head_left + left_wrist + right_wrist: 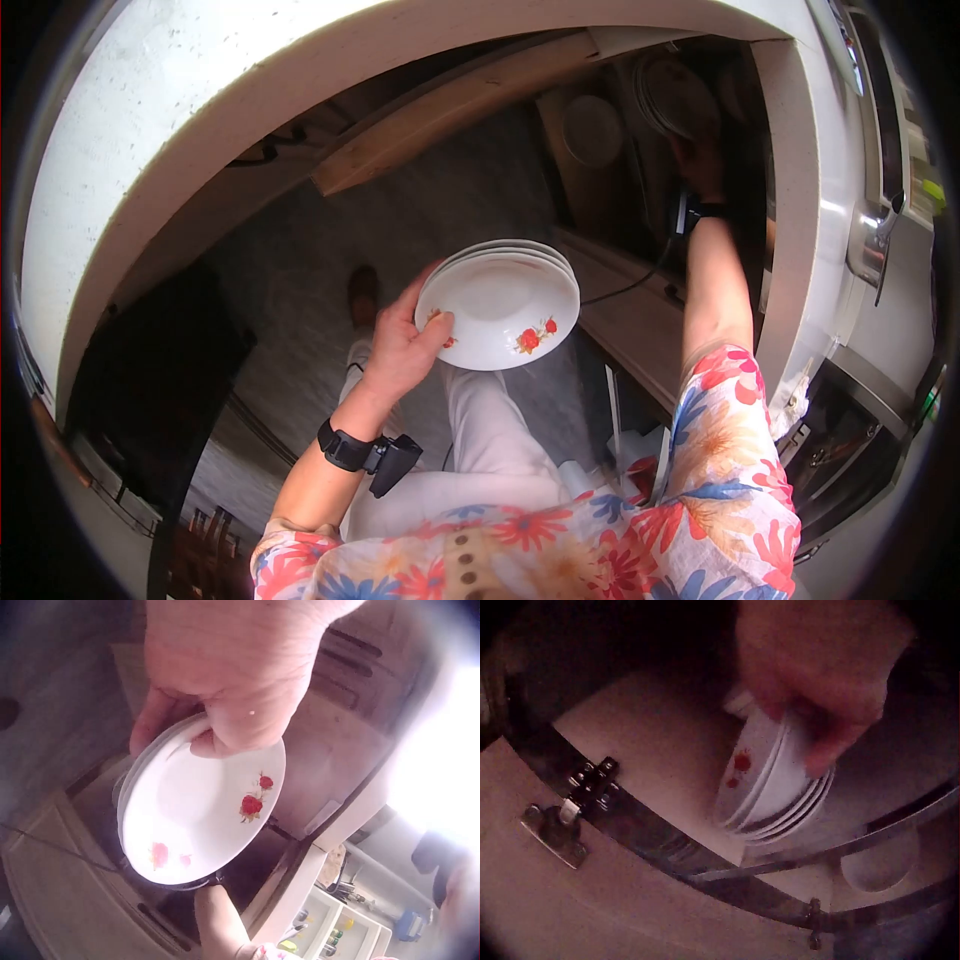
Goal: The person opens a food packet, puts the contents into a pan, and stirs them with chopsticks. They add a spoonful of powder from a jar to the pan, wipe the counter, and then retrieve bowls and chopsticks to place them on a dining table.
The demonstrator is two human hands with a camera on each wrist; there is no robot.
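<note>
Stack of white dishes (498, 305) sits in my left hand (398, 345), held out in front of me, outside the cabinet (652, 735). The dishes are shallow, glossy and thin-rimmed, with red flowers painted on the inner rim of the top one. I count about three nested together. My thumb lies over the near rim and the fingers curl beneath, clamped on the stack. My right hand (817, 675) is deep in the dark cabinet, fingers curled over the top edge of a second stack (776, 784) of the same flowered dishes, which stands on edge, tilted. A metal hinge (585, 791) shows on the frame nearby.
</note>
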